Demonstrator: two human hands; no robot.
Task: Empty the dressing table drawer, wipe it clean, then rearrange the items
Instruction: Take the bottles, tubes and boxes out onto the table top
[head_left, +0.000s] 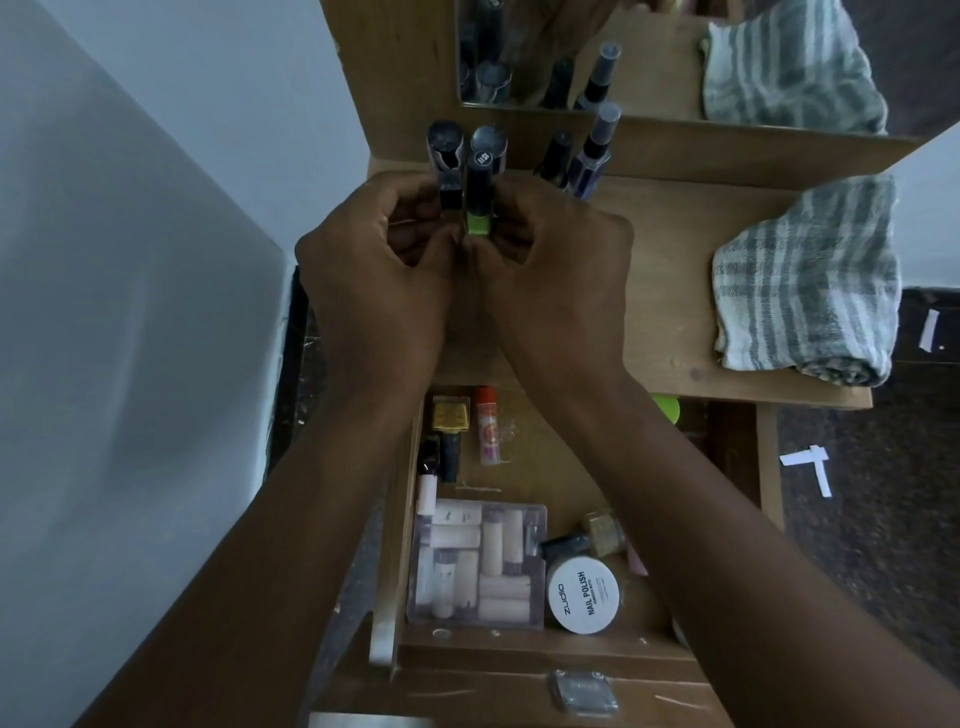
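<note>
1. Both hands are up over the surface (675, 249) at its back left corner: my left hand (374, 270) curls its fingers round a dark tube (448, 171), and my right hand (561, 270) curls round a dark bottle with a green base (479, 202). Both stand upright, close together, with one more dark-capped tube (489, 141) just behind them.

2. Below my wrists the drawer (769, 467) is pulled out and far from empty. At its left side lie a yellow-capped bottle (451, 414), an orange and pink stick (487, 426) and a dark bottle (451, 454).

3. Nearer me in the drawer sit a clear flat box of pale tubes (478, 564), then a white round tub marked nail polish (583, 595), with a glittery gold bottle (602, 530) just behind it. A green lid (667, 408) peeks out under the surface edge at the drawer's far right.

4. Right of my hands, two more dark bottles (576, 156) stand against the mirror (649, 57).

5. Further right, a striped cloth (808, 280) lies folded on the surface, apart from the drawer.

6. I judge the emptying only partly done: a few pieces are up on the surface, most are in the drawer. Wiping and rearranging are both ahead.
</note>
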